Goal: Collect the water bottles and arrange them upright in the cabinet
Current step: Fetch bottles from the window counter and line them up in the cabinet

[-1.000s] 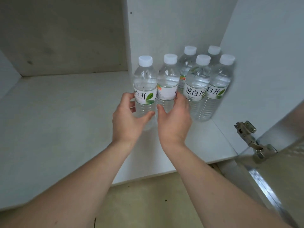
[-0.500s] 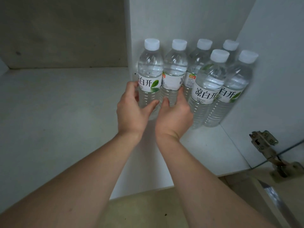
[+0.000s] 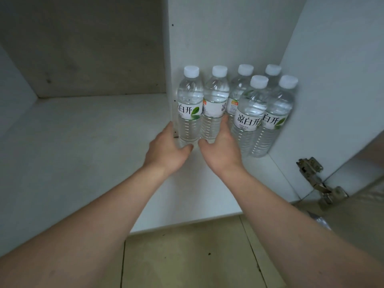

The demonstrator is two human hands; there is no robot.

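Here, six capped water bottles stand upright on the white cabinet shelf, against the back panel. The left hand curls around the leftmost bottle; the right hand grips the second bottle beside it.

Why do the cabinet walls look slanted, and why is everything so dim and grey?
Head view: the wide-angle lens splays the cabinet's side wall outward; dim, flat light leaves only soft shadows, darkest over the left back panel; the water bottles show faint highlights, their labels sharp; both hands, left hand and right hand, look crisp, no motion blur.
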